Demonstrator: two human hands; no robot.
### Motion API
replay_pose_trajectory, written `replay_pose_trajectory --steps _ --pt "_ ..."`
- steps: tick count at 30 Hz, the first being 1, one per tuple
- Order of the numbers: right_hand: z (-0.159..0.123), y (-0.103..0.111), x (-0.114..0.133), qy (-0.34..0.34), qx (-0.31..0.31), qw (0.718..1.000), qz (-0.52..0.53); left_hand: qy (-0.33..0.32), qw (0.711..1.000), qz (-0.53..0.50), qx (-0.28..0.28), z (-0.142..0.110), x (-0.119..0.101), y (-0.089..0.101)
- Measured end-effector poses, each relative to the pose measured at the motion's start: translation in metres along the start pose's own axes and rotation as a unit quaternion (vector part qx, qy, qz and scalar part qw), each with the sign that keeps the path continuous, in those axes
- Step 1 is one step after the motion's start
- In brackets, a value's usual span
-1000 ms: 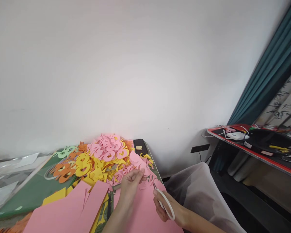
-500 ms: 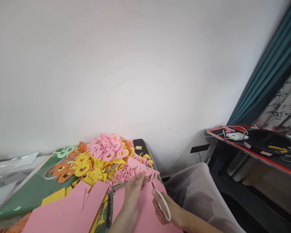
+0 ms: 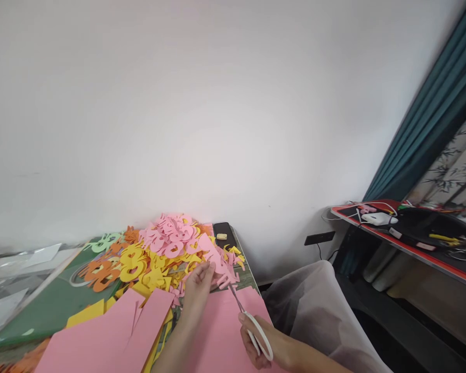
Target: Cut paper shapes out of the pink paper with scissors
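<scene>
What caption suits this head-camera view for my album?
Left hand holds pink paper to white-handled scissors in the right hand, beside heaped coloured paper cut-outs.

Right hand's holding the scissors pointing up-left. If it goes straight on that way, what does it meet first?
Most likely the jagged pink paper piece pinched in the left hand, just ahead of the blades of the white-handled steel scissors in the right hand. Depth is unclear, so the blades may already touch it.

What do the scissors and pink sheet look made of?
The scissors seem grey metal at the blades, faintly shiny, with white plastic loop handles. The pink sheet looks like matte card: flat, opaque, crisply cut; thin foam can't be ruled out.
</scene>
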State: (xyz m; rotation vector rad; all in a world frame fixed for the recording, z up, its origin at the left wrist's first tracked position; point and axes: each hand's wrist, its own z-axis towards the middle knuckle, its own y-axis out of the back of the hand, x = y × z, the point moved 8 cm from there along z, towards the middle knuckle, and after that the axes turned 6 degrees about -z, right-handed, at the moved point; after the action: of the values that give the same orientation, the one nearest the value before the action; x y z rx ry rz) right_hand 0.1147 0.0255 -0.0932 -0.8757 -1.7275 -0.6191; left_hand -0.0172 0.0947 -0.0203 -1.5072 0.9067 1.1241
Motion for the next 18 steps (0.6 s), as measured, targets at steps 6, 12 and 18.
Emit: replay_pose_trajectory --steps 6,12,18 --pt "-0.006 0.03 0.039 0.089 -0.145 0.985 0.033 -0.032 0.989 0.108 0.095 0.002 -0.01 -0.008" --pt "-0.016 0.058 0.054 0.116 -0.227 0.964 0.074 0.007 0.95 0.184 0.252 -0.028 -0.004 -0.044" --pt "-0.014 0.049 0.056 0.13 -0.211 0.968 0.026 -0.006 0.95 0.193 0.246 -0.03 -0.002 -0.046"
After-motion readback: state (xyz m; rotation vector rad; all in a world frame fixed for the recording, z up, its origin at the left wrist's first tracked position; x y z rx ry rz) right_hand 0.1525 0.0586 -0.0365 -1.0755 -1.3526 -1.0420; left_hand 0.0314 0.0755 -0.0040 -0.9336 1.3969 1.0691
